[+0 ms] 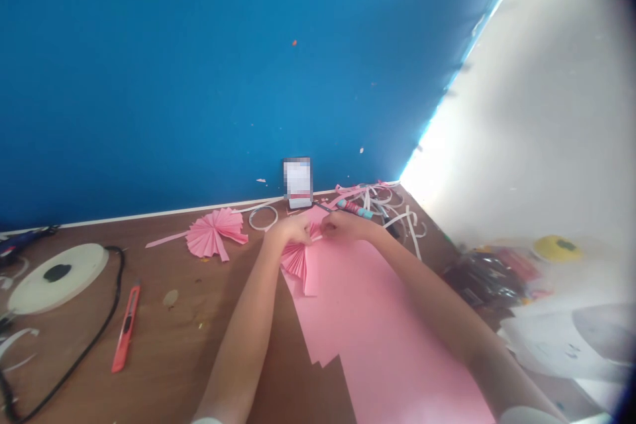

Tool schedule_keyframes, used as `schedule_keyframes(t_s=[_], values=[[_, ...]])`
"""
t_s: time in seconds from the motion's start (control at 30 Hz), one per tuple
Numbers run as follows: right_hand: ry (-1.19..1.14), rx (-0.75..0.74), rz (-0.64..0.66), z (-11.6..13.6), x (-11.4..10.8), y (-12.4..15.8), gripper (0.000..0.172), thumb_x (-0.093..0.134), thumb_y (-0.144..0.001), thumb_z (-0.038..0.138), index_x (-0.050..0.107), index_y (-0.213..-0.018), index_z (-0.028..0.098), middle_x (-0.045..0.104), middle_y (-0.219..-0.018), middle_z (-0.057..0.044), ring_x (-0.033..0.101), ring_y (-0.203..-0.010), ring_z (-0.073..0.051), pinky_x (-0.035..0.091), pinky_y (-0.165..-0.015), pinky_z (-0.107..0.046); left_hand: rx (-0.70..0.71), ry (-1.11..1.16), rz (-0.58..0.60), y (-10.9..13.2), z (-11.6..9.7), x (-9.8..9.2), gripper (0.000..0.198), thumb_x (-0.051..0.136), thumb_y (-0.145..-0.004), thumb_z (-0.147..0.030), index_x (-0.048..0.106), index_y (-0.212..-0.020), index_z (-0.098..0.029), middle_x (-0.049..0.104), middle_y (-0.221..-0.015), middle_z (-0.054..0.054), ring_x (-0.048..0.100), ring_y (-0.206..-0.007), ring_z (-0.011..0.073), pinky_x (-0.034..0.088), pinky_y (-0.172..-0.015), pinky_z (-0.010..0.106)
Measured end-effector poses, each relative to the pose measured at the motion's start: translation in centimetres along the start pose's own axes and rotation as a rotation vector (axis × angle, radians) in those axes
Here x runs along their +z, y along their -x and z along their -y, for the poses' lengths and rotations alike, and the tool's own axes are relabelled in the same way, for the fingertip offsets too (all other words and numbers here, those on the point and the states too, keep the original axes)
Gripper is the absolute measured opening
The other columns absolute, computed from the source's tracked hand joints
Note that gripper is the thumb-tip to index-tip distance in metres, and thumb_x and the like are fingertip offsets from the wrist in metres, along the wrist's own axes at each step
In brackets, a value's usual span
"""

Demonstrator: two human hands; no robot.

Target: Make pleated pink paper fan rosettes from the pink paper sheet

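Note:
My left hand [293, 230] and my right hand [342, 225] meet over a pleated pink paper fan [297, 262], and both pinch its folded top end. The fan hangs down toward me over the far corner of several large pink paper sheets [377, 324] spread on the brown table [199, 344]. A finished pink pleated fan [214, 233] with a paper strip lies to the left of my left hand, apart from it.
A red utility knife [126, 328] lies at the left, beside a black cable [94, 338] and a white round disc [57, 276]. White paper strips [397, 212], a tape ring [263, 217] and a pink-teal tool [354, 209] lie by the blue wall. Clutter fills the right.

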State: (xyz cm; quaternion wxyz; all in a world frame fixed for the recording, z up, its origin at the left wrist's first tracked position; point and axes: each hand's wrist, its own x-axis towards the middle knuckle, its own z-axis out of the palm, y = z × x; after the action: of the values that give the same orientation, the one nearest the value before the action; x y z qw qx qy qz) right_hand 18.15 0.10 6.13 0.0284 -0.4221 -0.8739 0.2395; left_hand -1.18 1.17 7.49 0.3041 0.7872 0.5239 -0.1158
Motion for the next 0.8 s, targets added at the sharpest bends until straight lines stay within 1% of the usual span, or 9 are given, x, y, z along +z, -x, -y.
schedule_keyframes(t_s=[0.1, 0.2, 0.37, 0.43, 0.5, 0.57, 0.7, 0.8], values=[[0.034, 0.007, 0.006, 0.0, -0.2, 0.1, 0.017, 0.052, -0.079, 0.022, 0.067, -0.085, 0.016, 0.069, -0.084, -0.006, 0.056, -0.069, -0.013, 0.033, -0.058, -0.022, 0.048, -0.045, 0.016, 0.1, 0.1, -0.1, 0.014, 0.061, -0.06, -0.027, 0.057, -0.07, -0.018, 0.059, -0.069, -0.001, 0.05, -0.058, 0.012, 0.029, -0.049, 0.023], [0.063, -0.019, -0.002, -0.2, -0.2, 0.2, 0.016, 0.052, -0.08, 0.022, 0.066, -0.085, 0.017, 0.069, -0.086, -0.005, 0.058, -0.073, -0.013, 0.034, -0.059, -0.022, 0.051, -0.056, 0.013, 0.1, 0.1, -0.1, 0.015, 0.061, -0.059, -0.027, 0.056, -0.07, -0.018, 0.06, -0.07, -0.001, 0.05, -0.058, 0.0121, 0.029, -0.048, 0.023], [0.124, 0.034, -0.041, -1.0, -0.1, 0.0, 0.016, 0.053, -0.081, 0.023, 0.068, -0.086, 0.019, 0.069, -0.089, -0.005, 0.058, -0.084, -0.016, 0.035, -0.062, -0.021, 0.036, -0.044, 0.035, 0.1, 0.0, -0.2, 0.015, 0.061, -0.059, -0.027, 0.059, -0.071, -0.018, 0.061, -0.072, -0.001, 0.05, -0.06, 0.0126, 0.031, -0.05, 0.023], [0.134, 0.034, -0.055, -1.3, 0.0, -0.1, 0.016, 0.055, -0.08, 0.022, 0.068, -0.087, 0.019, 0.069, -0.09, -0.005, 0.058, -0.087, -0.017, 0.036, -0.065, -0.022, 0.037, -0.044, 0.042, 0.1, 0.0, -0.2, 0.013, 0.061, -0.059, -0.026, 0.06, -0.068, -0.017, 0.061, -0.07, 0.0, 0.05, -0.059, 0.0123, 0.031, -0.05, 0.023], [0.125, 0.021, -0.06, -1.6, 0.1, -0.2, 0.015, 0.055, -0.08, 0.022, 0.068, -0.087, 0.018, 0.069, -0.089, -0.006, 0.058, -0.087, -0.017, 0.036, -0.066, -0.022, 0.041, -0.046, 0.036, 0.0, 0.0, -0.2, 0.011, 0.061, -0.059, -0.026, 0.059, -0.064, -0.017, 0.06, -0.067, 0.0, 0.05, -0.059, 0.0119, 0.03, -0.049, 0.023], [0.114, 0.034, -0.071, -1.8, 0.3, -0.4, 0.015, 0.055, -0.08, 0.02, 0.067, -0.089, 0.018, 0.068, -0.088, -0.006, 0.058, -0.085, -0.017, 0.036, -0.065, -0.022, 0.04, -0.044, 0.031, -0.1, 0.1, -0.2, 0.011, 0.061, -0.059, -0.026, 0.059, -0.064, -0.017, 0.06, -0.067, 0.0, 0.051, -0.059, 0.0122, 0.031, -0.05, 0.023], [0.101, 0.101, -0.097, -1.8, 0.4, -0.4, 0.018, 0.056, -0.078, 0.019, 0.062, -0.095, 0.017, 0.066, -0.089, -0.006, 0.057, -0.08, -0.016, 0.034, -0.061, -0.022, 0.028, -0.05, 0.03, 0.0, 0.1, -0.2, 0.018, 0.062, -0.059, -0.029, 0.063, -0.073, -0.017, 0.064, -0.075, 0.001, 0.054, -0.063, 0.0137, 0.034, -0.052, 0.023], [0.077, 0.103, -0.117, -1.7, 0.4, -0.3, 0.024, 0.055, -0.078, 0.015, 0.058, -0.101, 0.017, 0.065, -0.087, -0.005, 0.056, -0.077, -0.015, 0.032, -0.06, -0.022, 0.016, -0.063, 0.038, 0.2, -0.1, -0.3, 0.021, 0.062, -0.06, -0.029, 0.065, -0.077, -0.017, 0.065, -0.077, 0.002, 0.055, -0.065, 0.0144, 0.034, -0.053, 0.023]])
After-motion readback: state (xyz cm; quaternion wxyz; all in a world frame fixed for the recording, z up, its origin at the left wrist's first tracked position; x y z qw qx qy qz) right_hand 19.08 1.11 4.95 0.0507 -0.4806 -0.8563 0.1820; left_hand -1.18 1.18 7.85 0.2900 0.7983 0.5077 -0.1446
